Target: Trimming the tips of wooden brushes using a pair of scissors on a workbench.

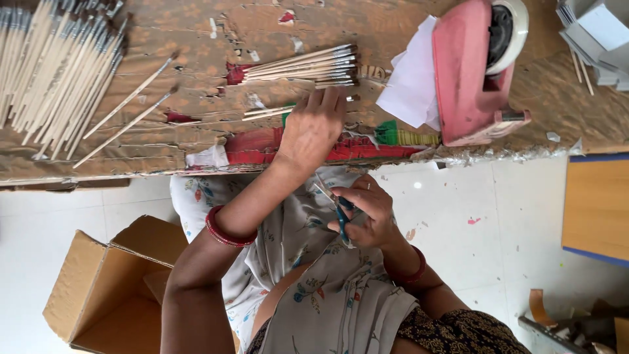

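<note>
My left hand (313,128) reaches forward onto a cardboard-covered tabletop (196,39). Its fingers lie spread and flat over a few loose paintbrushes (270,111), just below a small bundle of paintbrushes (308,64) with pale wooden handles. I cannot see any brush gripped in it. My right hand (368,213) stays close to my lap, shut around blue-handled scissors (342,216). A thin pale strip (324,193) sticks out by its fingers. Red bangles sit on both wrists.
A large heap of paintbrushes (56,65) lies at the far left, with two single brushes (131,98) beside it. A pink tape dispenser (472,72) and white paper (411,75) stand at the right. An open cardboard box (105,288) sits on the floor.
</note>
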